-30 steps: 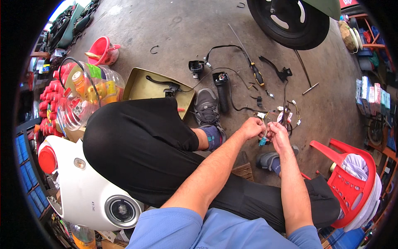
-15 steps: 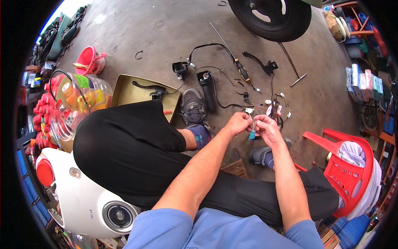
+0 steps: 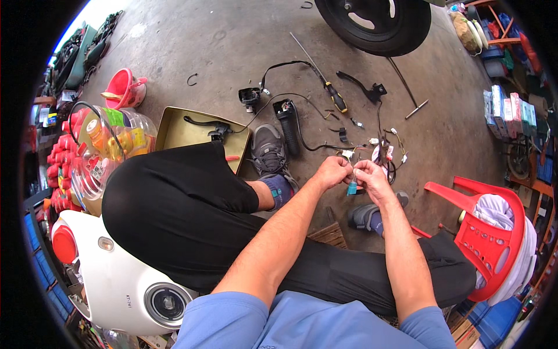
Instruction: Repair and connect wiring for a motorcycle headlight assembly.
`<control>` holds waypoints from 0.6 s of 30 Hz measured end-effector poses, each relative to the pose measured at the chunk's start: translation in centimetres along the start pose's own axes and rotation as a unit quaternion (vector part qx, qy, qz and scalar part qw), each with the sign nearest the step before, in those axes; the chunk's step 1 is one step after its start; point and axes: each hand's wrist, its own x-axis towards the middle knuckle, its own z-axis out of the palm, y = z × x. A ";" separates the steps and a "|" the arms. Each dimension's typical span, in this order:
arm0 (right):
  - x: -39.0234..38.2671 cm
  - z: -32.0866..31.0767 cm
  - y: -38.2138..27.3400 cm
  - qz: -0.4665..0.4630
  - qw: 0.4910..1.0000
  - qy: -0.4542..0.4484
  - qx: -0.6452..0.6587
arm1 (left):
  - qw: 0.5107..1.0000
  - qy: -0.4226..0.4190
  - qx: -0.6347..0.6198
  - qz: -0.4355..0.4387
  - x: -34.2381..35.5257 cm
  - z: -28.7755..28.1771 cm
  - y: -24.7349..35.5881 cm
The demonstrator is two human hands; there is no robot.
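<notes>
My left hand [image 3: 335, 173] and my right hand [image 3: 373, 178] meet over the floor, fingertips pinched close together on thin wires. A teal plug connector [image 3: 352, 188] hangs just below the fingertips. Just beyond my hands lies a bundle of wires with white connectors [image 3: 375, 142]. Farther off are a black throttle grip [image 3: 287, 125] with its cable, a black switch housing [image 3: 250, 98] and a black brake lever [image 3: 361, 86]. The exact spot each hand pinches is partly hidden by the fingers.
A yellow-black screwdriver [image 3: 336, 98] and a T-handle wrench [image 3: 416, 109] lie on the concrete. A metal tray [image 3: 168, 131] holds another lever [image 3: 216, 127]. A wheel [image 3: 378, 26] stands ahead, a red chair [image 3: 485, 241] at right, a red bucket [image 3: 124, 88] and white fairing [image 3: 116, 279] at left.
My hands stay pinched together at nearly the same place, with the teal connector still hanging below them. The whole view has shifted slightly.
</notes>
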 end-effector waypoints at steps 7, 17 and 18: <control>0.2 0.0 -0.1 0.030 0.998 0.021 -0.050 | 1.000 0.003 0.006 0.002 0.3 -0.1 -0.2; 0.1 0.2 -0.1 0.017 0.998 0.057 -0.030 | 1.000 -0.003 -0.025 0.006 -0.2 0.1 0.5; 0.0 0.2 -0.2 0.017 0.998 0.058 -0.030 | 1.000 -0.003 -0.027 0.007 -0.3 0.1 0.6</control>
